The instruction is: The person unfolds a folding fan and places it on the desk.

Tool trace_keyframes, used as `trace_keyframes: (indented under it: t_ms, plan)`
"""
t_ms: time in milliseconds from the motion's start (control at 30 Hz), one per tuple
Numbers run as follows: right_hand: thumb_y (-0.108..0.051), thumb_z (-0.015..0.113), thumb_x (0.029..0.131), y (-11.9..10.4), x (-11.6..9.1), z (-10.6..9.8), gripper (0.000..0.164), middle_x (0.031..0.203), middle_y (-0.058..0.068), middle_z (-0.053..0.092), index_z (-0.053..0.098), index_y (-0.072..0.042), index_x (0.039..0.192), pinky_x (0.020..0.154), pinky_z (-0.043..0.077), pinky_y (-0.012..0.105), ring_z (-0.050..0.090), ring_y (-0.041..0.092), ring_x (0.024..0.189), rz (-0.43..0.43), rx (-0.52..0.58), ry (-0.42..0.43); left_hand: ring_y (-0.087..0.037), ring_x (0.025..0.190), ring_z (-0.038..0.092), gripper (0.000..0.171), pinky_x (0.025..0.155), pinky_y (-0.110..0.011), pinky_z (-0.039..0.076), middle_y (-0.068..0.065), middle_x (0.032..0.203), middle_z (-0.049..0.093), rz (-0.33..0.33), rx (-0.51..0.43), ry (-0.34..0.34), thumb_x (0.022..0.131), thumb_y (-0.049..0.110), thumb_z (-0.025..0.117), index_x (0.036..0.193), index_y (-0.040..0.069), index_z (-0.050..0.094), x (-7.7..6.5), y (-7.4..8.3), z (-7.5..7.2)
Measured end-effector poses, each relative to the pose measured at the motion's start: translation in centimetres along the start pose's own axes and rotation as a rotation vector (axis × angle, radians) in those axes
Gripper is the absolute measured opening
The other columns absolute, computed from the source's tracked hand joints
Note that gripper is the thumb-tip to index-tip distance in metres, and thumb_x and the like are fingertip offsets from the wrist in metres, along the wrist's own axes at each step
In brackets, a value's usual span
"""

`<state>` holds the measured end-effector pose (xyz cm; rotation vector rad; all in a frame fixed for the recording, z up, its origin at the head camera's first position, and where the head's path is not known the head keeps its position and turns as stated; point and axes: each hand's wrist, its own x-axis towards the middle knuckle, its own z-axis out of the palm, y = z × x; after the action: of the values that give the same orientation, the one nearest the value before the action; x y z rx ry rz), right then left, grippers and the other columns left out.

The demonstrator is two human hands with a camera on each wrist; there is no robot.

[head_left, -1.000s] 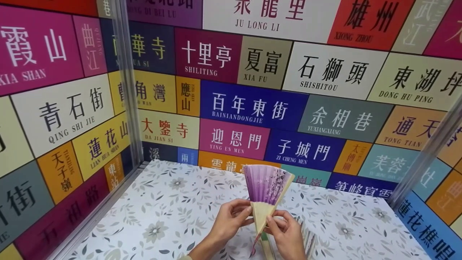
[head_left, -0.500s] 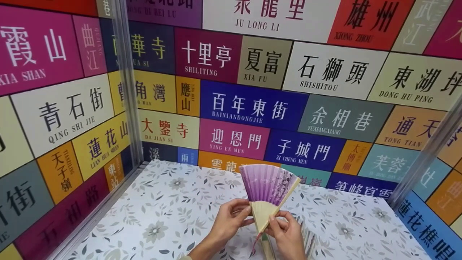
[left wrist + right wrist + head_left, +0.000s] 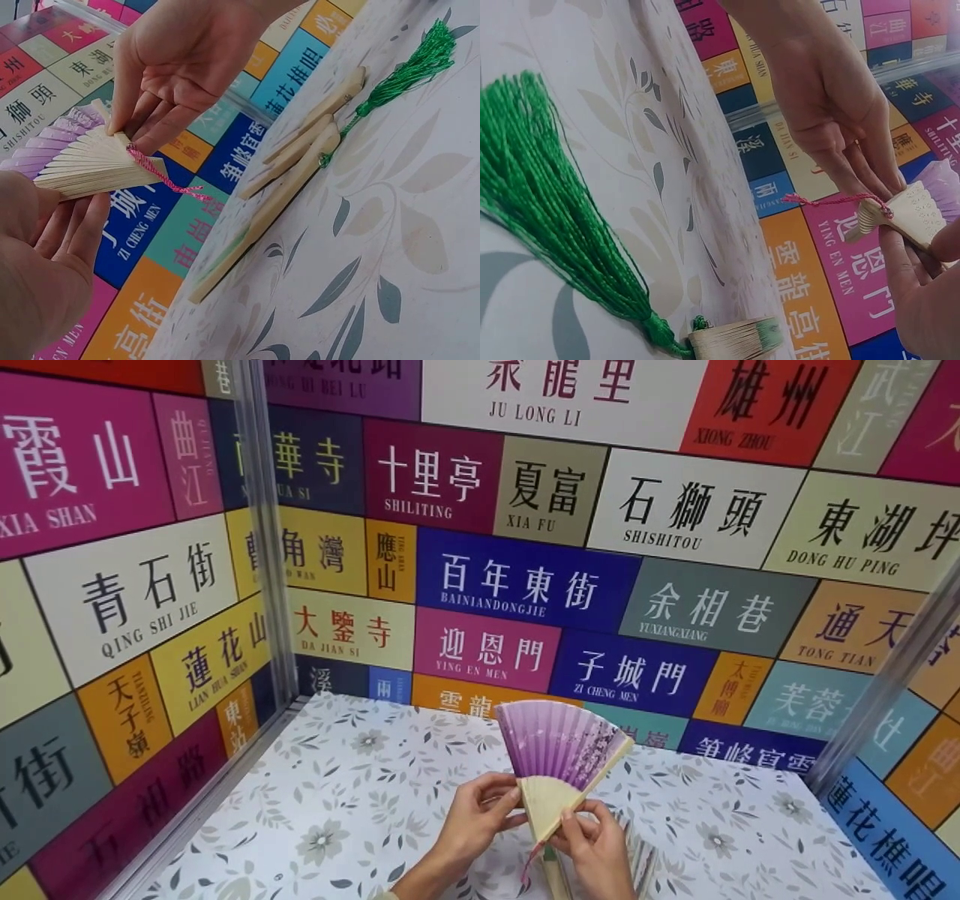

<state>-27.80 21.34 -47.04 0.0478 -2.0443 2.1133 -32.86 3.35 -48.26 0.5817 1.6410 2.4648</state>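
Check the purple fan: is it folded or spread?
Partly spread: the purple fan forms a wedge, while the left wrist view shows many of its pale ribs stacked together.

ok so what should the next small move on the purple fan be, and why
Probably ease the right hand outward while the left hand steadies its side: the purple fan is only partly spread, each hand grips one side, and many ribs are stacked together by the left hand.
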Motion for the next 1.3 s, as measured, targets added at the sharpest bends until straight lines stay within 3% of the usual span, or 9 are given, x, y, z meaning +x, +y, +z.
trace_keyframes:
  t_ms: [200,1300]
  plan:
    - [-0.009,0.05,0.105,-0.01,-0.01,-0.08,0.029,0.111,0.033,0.069,0.037,0.012,0.12,0.081,0.064,0.03,0.075,0.018,0.09,0.022,-0.019,0.002,-0.027,0.102,0.072,0.03,0.091,-0.041,0.062,-0.018,0.112,0.071,0.007,-0.01,0.01,0.098,0.012,0.065,0.122,-0.006,0.061,0.11,-0.17,-0.06]
    - [-0.007,0.044,0.107,0.47,-0.1,-0.06,0.026,0.117,0.033,0.066,0.032,0.011,0.122,0.087,0.062,0.032,0.073,0.014,0.094,0.006,0.1,-0.003,-0.026,0.101,0.072,0.033,0.092,-0.043,0.061,-0.019,0.111,0.069,0.03,-0.035,0.036,0.099,0.012,0.065,0.123,-0.009,0.058,0.0,-0.13,0.06]
